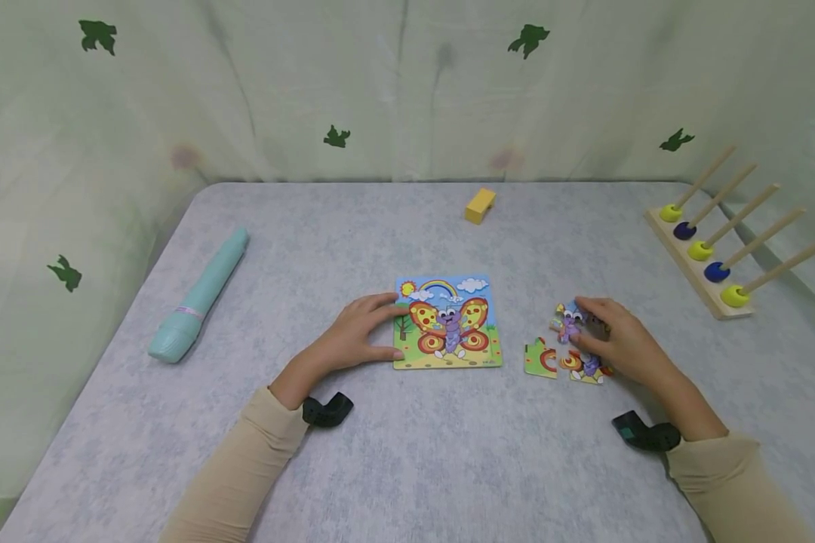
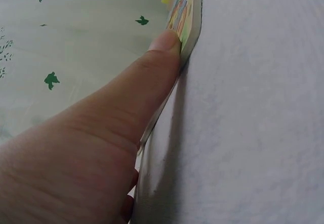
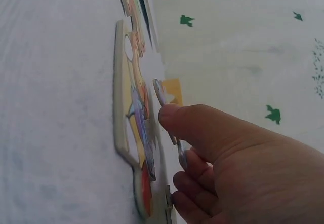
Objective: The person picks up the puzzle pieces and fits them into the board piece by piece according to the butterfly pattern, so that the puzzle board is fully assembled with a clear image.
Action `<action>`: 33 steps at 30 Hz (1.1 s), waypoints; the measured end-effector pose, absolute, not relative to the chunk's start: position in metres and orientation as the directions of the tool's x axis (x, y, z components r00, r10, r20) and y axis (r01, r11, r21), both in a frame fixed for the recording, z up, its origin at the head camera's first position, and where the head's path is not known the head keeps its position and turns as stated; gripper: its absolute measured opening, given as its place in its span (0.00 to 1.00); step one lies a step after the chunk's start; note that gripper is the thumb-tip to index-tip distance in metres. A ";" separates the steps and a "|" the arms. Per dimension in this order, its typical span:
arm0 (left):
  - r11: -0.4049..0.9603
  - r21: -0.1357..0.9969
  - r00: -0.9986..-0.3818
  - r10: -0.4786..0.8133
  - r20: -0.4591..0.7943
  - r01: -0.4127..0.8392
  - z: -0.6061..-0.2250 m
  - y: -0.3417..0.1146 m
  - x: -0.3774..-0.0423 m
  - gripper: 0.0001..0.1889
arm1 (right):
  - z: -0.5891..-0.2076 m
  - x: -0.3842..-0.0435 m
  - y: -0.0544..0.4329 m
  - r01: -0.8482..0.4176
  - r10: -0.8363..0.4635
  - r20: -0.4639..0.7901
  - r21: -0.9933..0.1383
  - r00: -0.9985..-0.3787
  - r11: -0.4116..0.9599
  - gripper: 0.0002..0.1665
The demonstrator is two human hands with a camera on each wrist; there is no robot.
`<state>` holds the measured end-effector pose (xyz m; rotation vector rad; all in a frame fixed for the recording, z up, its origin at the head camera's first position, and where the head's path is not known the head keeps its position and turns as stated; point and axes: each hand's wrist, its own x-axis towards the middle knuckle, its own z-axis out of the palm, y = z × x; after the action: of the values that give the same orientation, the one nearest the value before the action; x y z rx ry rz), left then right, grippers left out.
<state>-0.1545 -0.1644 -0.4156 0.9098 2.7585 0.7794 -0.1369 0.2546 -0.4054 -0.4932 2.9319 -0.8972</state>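
Observation:
A square butterfly picture board (image 1: 447, 323) lies flat on the table. My left hand (image 1: 356, 329) rests at its left side, thumb tip on the near corner and the fingertips further up. The left wrist view shows the thumb (image 2: 164, 44) pressing the corner of the board. To the right of the board, my right hand (image 1: 618, 339) pinches a puzzle piece (image 1: 570, 320) with a purple butterfly face between thumb and fingers. The right wrist view has this piece tilted up from the table. Nearest to that hand lie a green corner piece (image 1: 539, 358) and a butterfly-body piece (image 1: 587, 368).
Behind the board stands a yellow block (image 1: 480, 206). A wooden peg stand (image 1: 699, 264) with yellow and blue beads sits at the far right. On the left lies a closed turquoise umbrella-like object (image 1: 200, 298). A pale curtain (image 1: 394, 90) hangs along the table's back edge.

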 end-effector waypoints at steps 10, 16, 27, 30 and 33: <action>0.681 0.521 -0.809 0.587 0.033 0.515 -0.414 -0.164 -0.154 0.35 | -0.386 -0.127 0.239 -0.352 -0.295 0.197 -0.617 -0.935 0.703 0.35; 0.683 0.518 -0.810 0.586 0.030 0.514 -0.415 -0.164 -0.154 0.35 | -0.368 -0.123 0.211 -0.481 -0.376 0.302 -0.616 -0.876 0.624 0.38; 0.688 0.495 -0.809 0.585 0.054 0.530 -0.414 -0.162 -0.153 0.33 | -0.367 -0.146 0.145 -0.599 -0.583 0.289 -0.659 -0.759 0.455 0.36; 0.688 0.479 -0.805 0.588 0.071 0.545 -0.414 -0.158 -0.151 0.33 | -0.378 -0.154 0.132 -0.571 -0.622 0.202 -0.667 -0.757 0.478 0.36; 0.690 0.463 -0.801 0.594 0.076 0.556 -0.414 -0.154 -0.150 0.34 | -0.386 -0.160 0.123 -0.536 -0.642 0.109 -0.664 -0.759 0.521 0.36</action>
<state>-0.1499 -0.1540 -0.4139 0.9589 2.8144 0.7314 -0.1601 0.1232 -0.3860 -1.0162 2.6066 -1.0595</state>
